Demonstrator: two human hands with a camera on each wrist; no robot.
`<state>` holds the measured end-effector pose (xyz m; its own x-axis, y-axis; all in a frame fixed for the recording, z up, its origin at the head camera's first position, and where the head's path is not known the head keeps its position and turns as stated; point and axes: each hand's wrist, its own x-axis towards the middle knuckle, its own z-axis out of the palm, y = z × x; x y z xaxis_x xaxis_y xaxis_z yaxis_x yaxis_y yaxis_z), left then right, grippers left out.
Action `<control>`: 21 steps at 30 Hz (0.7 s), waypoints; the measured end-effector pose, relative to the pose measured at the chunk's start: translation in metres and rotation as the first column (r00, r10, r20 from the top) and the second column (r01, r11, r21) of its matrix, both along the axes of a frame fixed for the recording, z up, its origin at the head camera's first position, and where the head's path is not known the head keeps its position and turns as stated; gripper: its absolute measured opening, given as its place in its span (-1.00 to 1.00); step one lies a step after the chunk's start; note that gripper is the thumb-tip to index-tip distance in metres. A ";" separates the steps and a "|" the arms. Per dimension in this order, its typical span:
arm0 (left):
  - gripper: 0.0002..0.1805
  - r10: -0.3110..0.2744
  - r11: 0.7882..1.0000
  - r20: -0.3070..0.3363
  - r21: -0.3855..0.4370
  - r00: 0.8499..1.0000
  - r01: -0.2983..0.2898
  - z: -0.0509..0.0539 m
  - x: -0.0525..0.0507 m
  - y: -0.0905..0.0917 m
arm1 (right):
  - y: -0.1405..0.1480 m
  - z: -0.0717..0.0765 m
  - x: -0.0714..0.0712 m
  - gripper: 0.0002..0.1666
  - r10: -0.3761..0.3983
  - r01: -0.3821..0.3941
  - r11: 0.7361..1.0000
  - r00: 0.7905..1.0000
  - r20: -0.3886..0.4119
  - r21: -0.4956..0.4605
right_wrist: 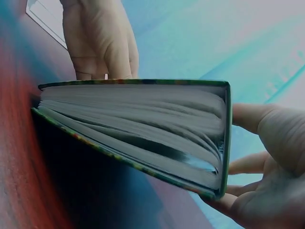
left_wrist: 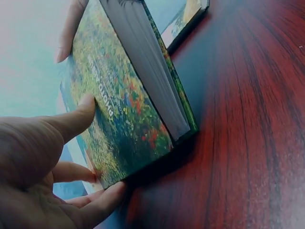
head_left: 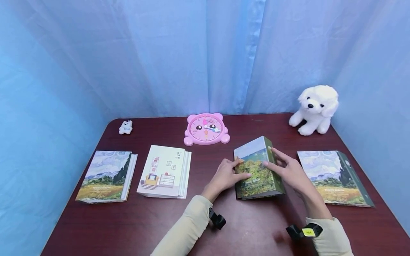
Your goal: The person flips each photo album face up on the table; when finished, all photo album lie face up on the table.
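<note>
A thick photo album [head_left: 253, 165] with a painted garden cover is tilted, its right spine side raised off the table. My left hand [head_left: 224, 175] grips its left edge, thumb on the front cover, other fingers at the edge. On the spine side, my right hand [head_left: 290, 173] holds the album, thumb near the cover's edge. In the left wrist view, the left thumb [left_wrist: 78, 117] presses the cover beside the title lettering. The right wrist view shows the album's pages [right_wrist: 133, 114] fanned between the covers, with the right hand [right_wrist: 271, 162] against the spine.
A landscape album [head_left: 326, 174] lies right of my right hand. Further left lie a white album [head_left: 163, 174] and another landscape album [head_left: 104, 172]. Behind are a pink clock [head_left: 206, 129], a white plush dog [head_left: 315, 110] and a small white bear [head_left: 125, 127].
</note>
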<state>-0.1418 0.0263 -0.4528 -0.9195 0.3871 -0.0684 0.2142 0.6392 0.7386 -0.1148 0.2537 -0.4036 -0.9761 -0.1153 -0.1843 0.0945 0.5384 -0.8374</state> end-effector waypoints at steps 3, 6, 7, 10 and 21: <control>-0.22 -0.006 1.000 0.016 -0.018 1.000 0.006 0.003 0.001 0.003 | 0.000 0.001 0.000 0.08 -0.008 0.008 1.000 1.000 0.020 0.000; -0.17 0.003 0.999 0.027 -0.037 1.000 -0.002 0.005 0.002 0.005 | -0.001 0.003 0.002 0.14 -0.021 0.022 1.000 0.998 0.053 -0.018; -0.15 0.007 0.999 0.029 -0.042 1.000 -0.006 0.006 0.002 0.006 | -0.001 0.003 0.002 0.15 -0.027 0.029 0.999 0.998 0.063 -0.028; -0.12 0.012 0.999 0.025 -0.046 1.000 -0.011 0.008 0.003 0.008 | -0.002 0.003 0.002 0.15 -0.041 0.045 0.997 0.996 0.074 -0.057; -0.11 -0.108 0.976 0.047 0.196 0.993 0.097 0.003 -0.002 0.011 | -0.005 0.009 0.002 -0.16 -0.090 0.083 0.972 0.996 -0.023 -0.220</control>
